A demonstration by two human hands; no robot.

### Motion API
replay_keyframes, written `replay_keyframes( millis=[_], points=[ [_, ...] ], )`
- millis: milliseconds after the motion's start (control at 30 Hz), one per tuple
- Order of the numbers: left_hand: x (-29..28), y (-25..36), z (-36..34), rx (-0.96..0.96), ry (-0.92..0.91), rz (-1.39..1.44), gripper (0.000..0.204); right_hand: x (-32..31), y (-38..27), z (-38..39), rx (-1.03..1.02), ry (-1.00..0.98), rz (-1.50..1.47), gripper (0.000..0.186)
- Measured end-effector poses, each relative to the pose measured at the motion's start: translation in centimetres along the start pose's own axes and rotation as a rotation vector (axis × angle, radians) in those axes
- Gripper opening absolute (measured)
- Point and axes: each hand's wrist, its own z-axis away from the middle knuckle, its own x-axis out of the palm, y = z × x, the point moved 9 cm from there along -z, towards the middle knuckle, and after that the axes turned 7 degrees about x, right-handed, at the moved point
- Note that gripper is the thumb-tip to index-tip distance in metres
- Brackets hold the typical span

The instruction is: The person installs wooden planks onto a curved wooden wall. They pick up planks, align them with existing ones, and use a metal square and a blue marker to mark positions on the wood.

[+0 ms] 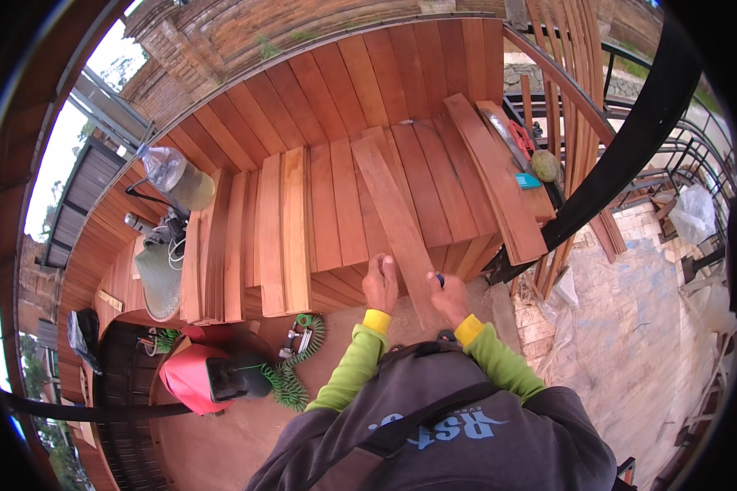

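Note:
A long reddish-brown wooden plank point(395, 213) lies slantwise over the slatted bench, its near end reaching out toward my body. My left hand point(380, 284) is closed at the plank's left edge, thumb upward; its fingertips are partly hidden. On the opposite edge, my right hand point(448, 299) is closed around a small dark-blue thing point(440, 280), too covered to name, and touches the plank. Beneath the plank, the bench's seat boards point(336, 200) run away from me to an upright backrest of wooden slats point(336, 78).
Stacked planks point(284, 229) lie to the left, beside a large clear bottle point(180, 180) of yellowish liquid. Rightward, another plank point(495, 184) lies near a handsaw point(512, 139) and a turquoise object point(527, 181). A green coiled hose point(287, 385) and a red container point(195, 376) are at lower left.

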Motion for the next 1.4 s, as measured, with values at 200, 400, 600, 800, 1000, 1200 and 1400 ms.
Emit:
replay_keyframes(
  millis=[200,400,600,800,1000,1200,1400],
  points=[
    [4.4,-4.3,-5.2,-0.253,0.005,0.414,0.035,1.9,-1.8,0.3,-0.004,-0.036,-0.008,0.040],
    [5.8,-5.3,-7.8,-0.246,0.089,0.326,0.027,1.3,-2.0,-0.5,-0.092,-0.018,-0.014,0.037],
    [6.3,-6.3,-11.1,-0.246,0.101,0.360,0.021,1.5,-1.3,1.1,-0.134,-0.124,-0.006,0.034],
    [7.5,-7.8,-12.3,-0.289,0.061,0.325,0.025,2.7,-0.1,0.6,-0.152,-0.135,-0.159,0.026],
    [7.5,-8.4,-13.1,-0.295,0.031,0.320,0.032,2.1,-1.8,1.2,-0.312,-0.038,-0.272,0.048],
    [7.3,-7.2,-12.6,-0.272,0.024,0.326,0.031,2.5,-1.3,1.6,-0.328,-0.094,-0.279,0.055],
    [7.1,-6.6,-12.2,-0.278,0.055,0.325,0.024,1.7,-1.4,2.0,-0.354,-0.034,-0.263,0.054]
  ],
)
